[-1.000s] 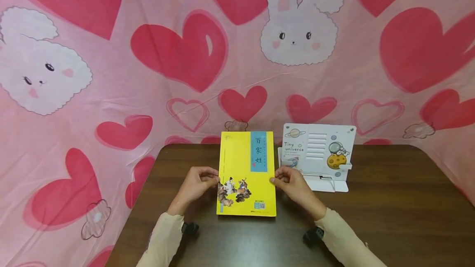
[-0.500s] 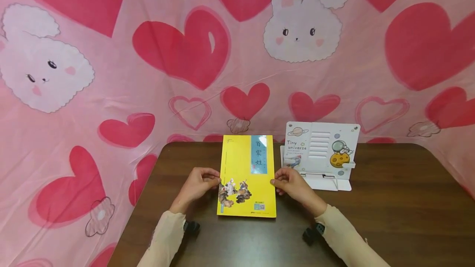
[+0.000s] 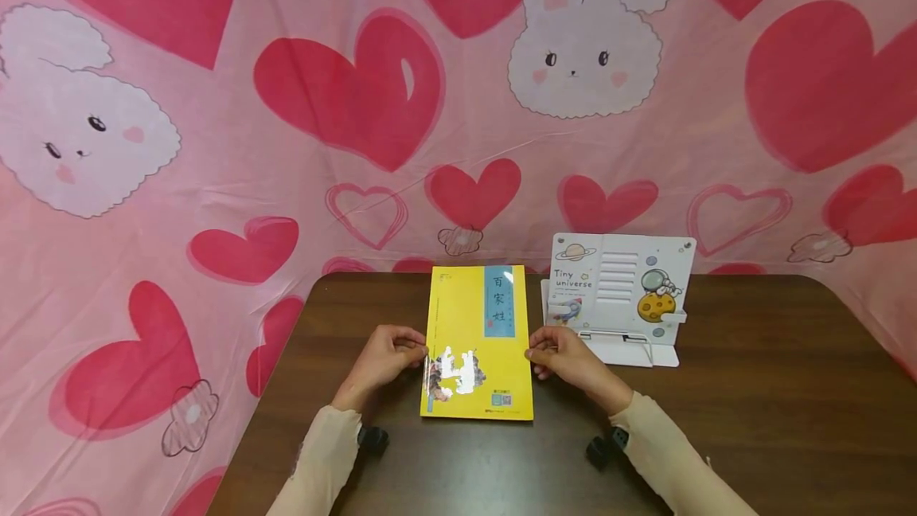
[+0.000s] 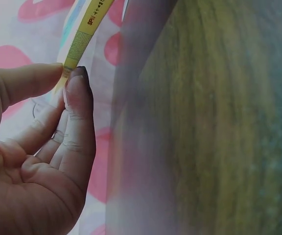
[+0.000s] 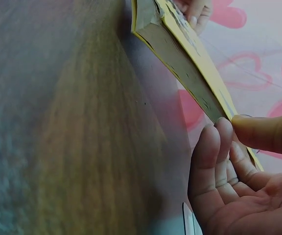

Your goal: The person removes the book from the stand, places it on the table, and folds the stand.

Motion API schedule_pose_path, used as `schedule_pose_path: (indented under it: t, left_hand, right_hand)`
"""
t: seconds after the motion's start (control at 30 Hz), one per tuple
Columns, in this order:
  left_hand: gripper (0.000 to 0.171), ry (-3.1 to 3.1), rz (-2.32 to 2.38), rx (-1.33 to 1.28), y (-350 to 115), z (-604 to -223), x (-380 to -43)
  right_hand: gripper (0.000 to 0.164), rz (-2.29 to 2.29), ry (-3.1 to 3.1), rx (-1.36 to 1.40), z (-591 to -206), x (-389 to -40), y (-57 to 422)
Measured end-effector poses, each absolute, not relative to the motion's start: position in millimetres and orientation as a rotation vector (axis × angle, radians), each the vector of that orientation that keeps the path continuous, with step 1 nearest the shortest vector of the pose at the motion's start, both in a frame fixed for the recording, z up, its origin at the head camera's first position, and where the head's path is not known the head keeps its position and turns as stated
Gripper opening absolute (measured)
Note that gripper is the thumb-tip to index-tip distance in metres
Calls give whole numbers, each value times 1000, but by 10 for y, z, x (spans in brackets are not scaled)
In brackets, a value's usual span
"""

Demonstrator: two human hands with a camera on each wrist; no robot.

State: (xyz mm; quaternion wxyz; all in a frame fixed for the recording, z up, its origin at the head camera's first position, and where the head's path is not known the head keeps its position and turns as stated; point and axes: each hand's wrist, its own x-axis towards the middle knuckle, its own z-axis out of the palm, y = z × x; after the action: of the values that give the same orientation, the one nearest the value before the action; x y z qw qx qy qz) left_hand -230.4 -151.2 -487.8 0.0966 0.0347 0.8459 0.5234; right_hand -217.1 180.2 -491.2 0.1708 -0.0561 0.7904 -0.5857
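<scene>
Yellow book [image 3: 478,341] tipped further back, left hand [image 3: 380,361] and right hand [image 3: 569,358] pinching its side edges, bottom edge resting on table [image 3: 752,420].

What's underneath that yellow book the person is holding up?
Under the yellow book lies the brown table; its near edge sits low there while the left hand and right hand pinch its sides. The tabletop directly beneath is covered by the book.

Cream long sleeves [image 3: 325,460], black wrist-worn cameras [image 3: 372,440]
</scene>
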Motion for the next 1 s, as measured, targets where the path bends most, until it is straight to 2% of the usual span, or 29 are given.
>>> schedule_pose_path:
  t: [1.0]
  left_hand:
    - [16, 2465, 1422, 13, -1646, -4910, -2311]
  right_hand:
    - [26, -1529, 2143, -338, -4974, -2146, 1730]
